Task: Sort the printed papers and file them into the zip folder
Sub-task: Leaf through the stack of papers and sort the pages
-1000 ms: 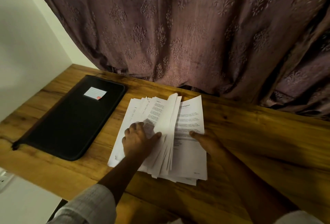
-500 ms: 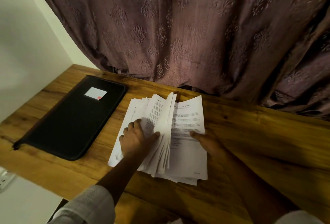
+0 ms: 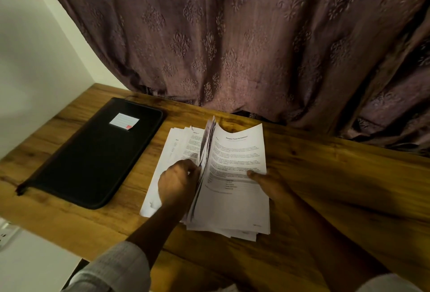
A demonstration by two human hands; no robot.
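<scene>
At table point(image 3: 337, 189) centre: papers point(image 3: 235, 201), sheaf now upright, earlier leaning toward 3 o'clock; left hand point(image 3: 178, 181) pinches it; right hand point(image 3: 270, 182), thumb on top sheet, grip unclear.

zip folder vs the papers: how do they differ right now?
The zip folder is black; the papers are white with print.
The zip folder lies flat, apparently closed; the papers are fanned, some sheets standing up.
Nothing touches the zip folder; the left hand and right hand both hold the papers.
Both lie on the wooden table.
</scene>
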